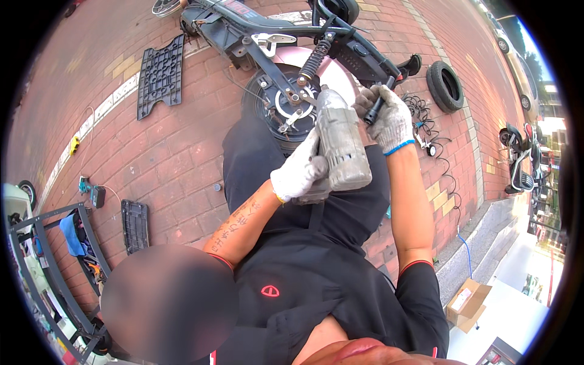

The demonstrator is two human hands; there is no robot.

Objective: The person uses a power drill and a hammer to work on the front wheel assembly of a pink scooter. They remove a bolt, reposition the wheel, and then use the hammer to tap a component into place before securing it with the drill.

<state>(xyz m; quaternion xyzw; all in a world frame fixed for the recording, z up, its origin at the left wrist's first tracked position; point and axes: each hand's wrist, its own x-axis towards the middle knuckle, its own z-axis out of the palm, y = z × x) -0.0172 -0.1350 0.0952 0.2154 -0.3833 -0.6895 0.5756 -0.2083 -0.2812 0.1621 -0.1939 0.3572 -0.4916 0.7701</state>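
Observation:
My left hand, in a white work glove, is closed round the grip of a worn grey impact wrench held above my lap. The wrench's nose points away from me, toward the scooter's wheel, and its tip looks bare. To its right, my right hand, gloved with a blue cuff, grips a long black socket beside the wrench's nose. Just beyond both hands is the partly dismantled electric scooter. Its wheel, coil-spring shock absorber and pink fender show; the wrench and my leg hide part of the wheel.
A black plastic panel lies left on the brick paving, with a smaller one nearer. A teal cordless tool and a tool rack stand left. A loose tyre, black cable and cardboard box are right.

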